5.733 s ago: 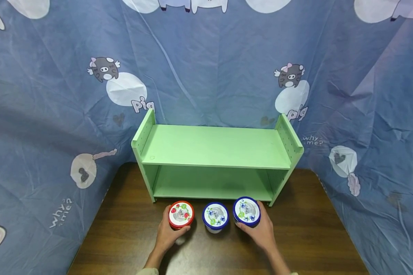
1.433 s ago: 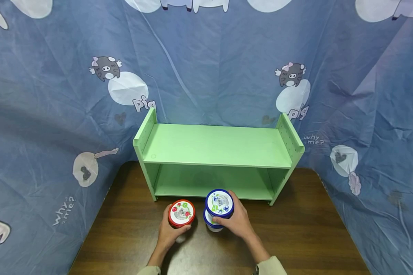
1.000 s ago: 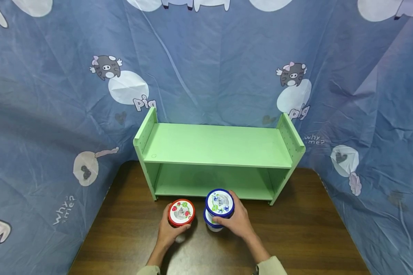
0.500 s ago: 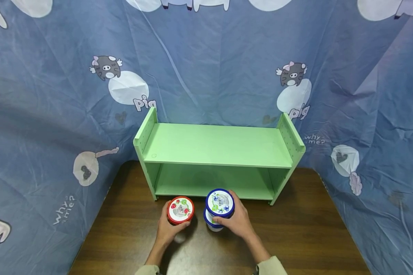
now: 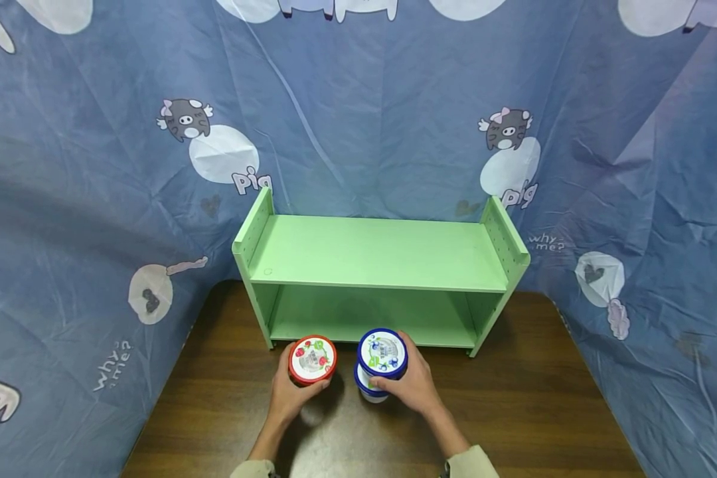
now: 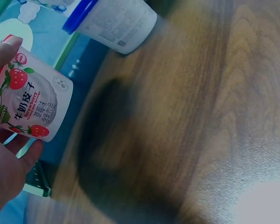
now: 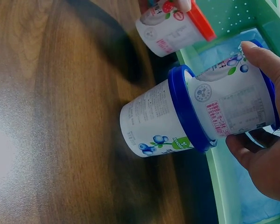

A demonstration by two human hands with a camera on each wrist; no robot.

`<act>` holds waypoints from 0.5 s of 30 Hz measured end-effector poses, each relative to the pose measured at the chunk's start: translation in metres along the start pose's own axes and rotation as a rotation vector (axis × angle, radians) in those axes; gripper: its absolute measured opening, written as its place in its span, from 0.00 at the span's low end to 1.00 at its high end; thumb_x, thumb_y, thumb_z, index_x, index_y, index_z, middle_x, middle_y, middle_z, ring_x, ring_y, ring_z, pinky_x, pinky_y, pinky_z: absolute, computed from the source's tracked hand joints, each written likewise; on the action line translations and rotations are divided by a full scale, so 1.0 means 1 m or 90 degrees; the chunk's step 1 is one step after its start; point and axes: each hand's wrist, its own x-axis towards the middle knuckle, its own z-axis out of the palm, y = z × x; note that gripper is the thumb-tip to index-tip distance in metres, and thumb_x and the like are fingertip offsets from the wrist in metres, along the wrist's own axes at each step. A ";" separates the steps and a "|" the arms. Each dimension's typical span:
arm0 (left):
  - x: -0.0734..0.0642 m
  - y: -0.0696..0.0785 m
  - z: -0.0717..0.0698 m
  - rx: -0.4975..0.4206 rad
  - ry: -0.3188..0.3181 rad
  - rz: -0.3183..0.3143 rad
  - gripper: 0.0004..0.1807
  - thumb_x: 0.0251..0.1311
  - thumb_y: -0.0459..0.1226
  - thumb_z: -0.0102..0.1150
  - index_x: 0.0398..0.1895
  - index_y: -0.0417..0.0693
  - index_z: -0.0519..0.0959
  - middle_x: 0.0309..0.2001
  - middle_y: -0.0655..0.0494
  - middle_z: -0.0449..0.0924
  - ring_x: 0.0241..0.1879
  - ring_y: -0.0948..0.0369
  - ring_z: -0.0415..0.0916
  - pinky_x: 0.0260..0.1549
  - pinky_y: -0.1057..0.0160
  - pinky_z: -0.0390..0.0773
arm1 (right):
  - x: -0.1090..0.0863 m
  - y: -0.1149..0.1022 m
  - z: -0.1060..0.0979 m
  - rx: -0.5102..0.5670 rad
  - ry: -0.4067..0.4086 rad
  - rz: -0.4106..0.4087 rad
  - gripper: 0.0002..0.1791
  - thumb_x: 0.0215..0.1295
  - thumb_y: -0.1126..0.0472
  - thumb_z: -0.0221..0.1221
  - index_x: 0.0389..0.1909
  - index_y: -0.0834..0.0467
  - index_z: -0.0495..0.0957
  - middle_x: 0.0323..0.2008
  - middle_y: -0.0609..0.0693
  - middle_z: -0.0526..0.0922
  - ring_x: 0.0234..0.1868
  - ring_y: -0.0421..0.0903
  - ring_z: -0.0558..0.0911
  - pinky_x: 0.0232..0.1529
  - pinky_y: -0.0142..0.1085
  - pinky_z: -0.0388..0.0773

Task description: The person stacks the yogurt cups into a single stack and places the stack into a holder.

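Note:
My left hand (image 5: pixel 291 395) grips a strawberry yogurt cup (image 6: pixel 35 95) with a red lid, held up off the table. In the head view the red lid (image 5: pixel 313 360) faces upward. My right hand (image 5: pixel 415 382) holds a blueberry yogurt cup (image 7: pixel 231 98) by its sides, thumb on one side and fingers on the other. That cup sits on the blue lid of a second blueberry cup (image 7: pixel 151 121), which stands on the table. From the head camera the lower cup is mostly hidden by the upper one.
A green two-tier shelf (image 5: pixel 376 252) stands behind the cups on the brown wooden table (image 5: pixel 526 398). A blue cloth (image 5: pixel 358 119) with pig prints hangs behind and at both sides.
The right hand has brought its blueberry cup leftward onto the other blueberry cup and stays there. Over the last second, the left hand has raised the strawberry cup off the table.

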 end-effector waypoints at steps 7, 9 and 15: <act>0.002 0.008 -0.003 -0.013 0.009 0.034 0.58 0.30 0.39 0.86 0.72 0.48 0.65 0.60 0.47 0.80 0.55 0.59 0.76 0.54 0.65 0.75 | 0.000 -0.001 0.000 0.005 0.001 0.002 0.62 0.38 0.48 0.81 0.75 0.57 0.59 0.65 0.63 0.74 0.64 0.60 0.75 0.64 0.58 0.71; 0.002 0.010 -0.004 -0.014 0.015 0.043 0.58 0.30 0.39 0.86 0.72 0.49 0.66 0.60 0.47 0.80 0.54 0.61 0.76 0.53 0.67 0.74 | 0.000 -0.001 0.000 0.007 0.002 0.000 0.62 0.38 0.49 0.81 0.75 0.57 0.59 0.65 0.63 0.74 0.64 0.60 0.75 0.64 0.58 0.71; 0.003 0.018 -0.007 -0.011 0.012 0.049 0.58 0.30 0.40 0.86 0.72 0.51 0.66 0.60 0.48 0.80 0.55 0.62 0.75 0.55 0.65 0.75 | 0.000 -0.001 0.000 0.007 0.002 0.002 0.62 0.38 0.49 0.81 0.75 0.57 0.59 0.65 0.62 0.74 0.64 0.59 0.75 0.64 0.58 0.71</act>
